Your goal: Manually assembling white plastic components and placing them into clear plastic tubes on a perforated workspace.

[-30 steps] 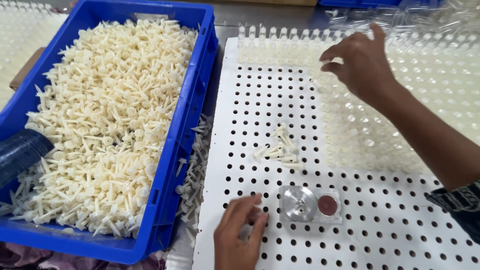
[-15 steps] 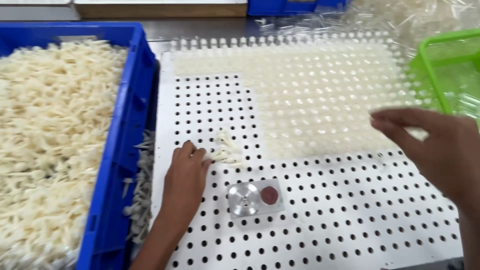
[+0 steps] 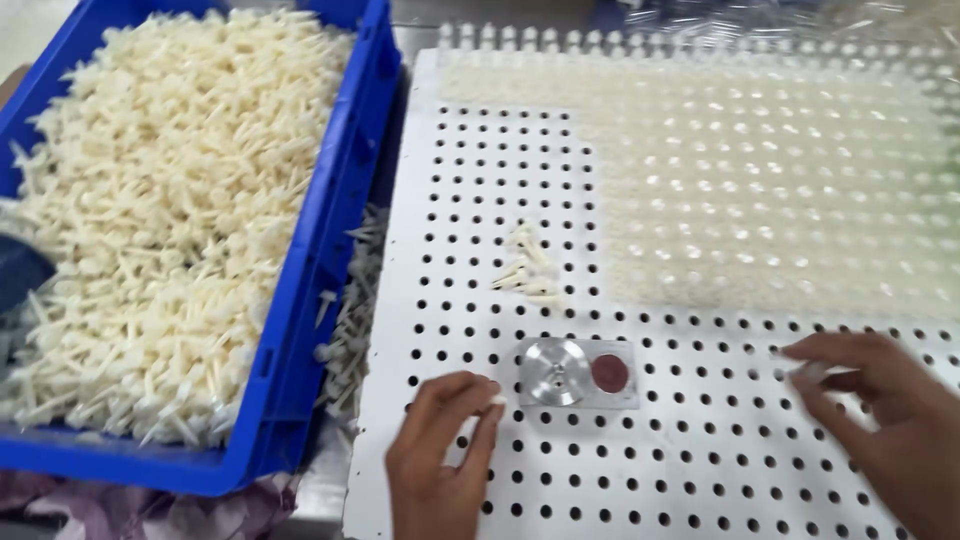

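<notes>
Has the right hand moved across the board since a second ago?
Yes. The right hand came down from the filled far rows to the bare holes right of the metal disc.

Blue crate (image 3: 330,250), cream pegs (image 3: 150,220), white board (image 3: 700,420) dotted with black holes.

Bright, even light from above, almost shadowless on the white perforated board (image 3: 560,180). Glare blooms across the filled pegs (image 3: 780,190) at the board's far right, washing their rows into a pale haze. The right hand (image 3: 880,395) at the board's near edge smears with motion blur. The blue bin (image 3: 335,230) left of the board stays reasonably sharp.
</notes>
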